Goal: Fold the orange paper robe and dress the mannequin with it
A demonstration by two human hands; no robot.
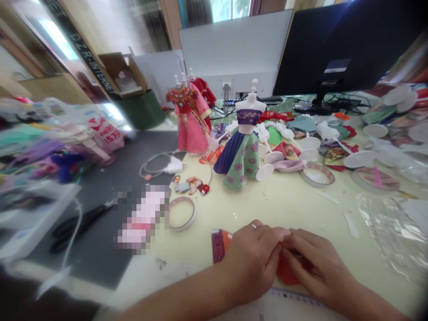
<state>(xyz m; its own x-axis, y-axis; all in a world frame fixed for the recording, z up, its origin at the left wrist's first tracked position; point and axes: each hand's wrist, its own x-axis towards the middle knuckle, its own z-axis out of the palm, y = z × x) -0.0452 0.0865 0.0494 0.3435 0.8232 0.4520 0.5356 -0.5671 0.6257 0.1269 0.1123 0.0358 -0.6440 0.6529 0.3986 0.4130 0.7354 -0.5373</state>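
Red fabric (288, 271) sits at the near side, right of centre, between both hands. The left hand (252, 258) and right hand (316, 263) are pinched closed on it, fingertips meeting. Mostly covered, it shows as a bright, plain patch. A purple-and-orange patterned piece (219, 247) peeks out left; a ring (254, 226) circles a left finger.

- A small, silvery ring (254, 226) is worn on a finger of the left hand (256, 261).
- Both forearms (180, 292) and the right hand (316, 261) are seen bare.
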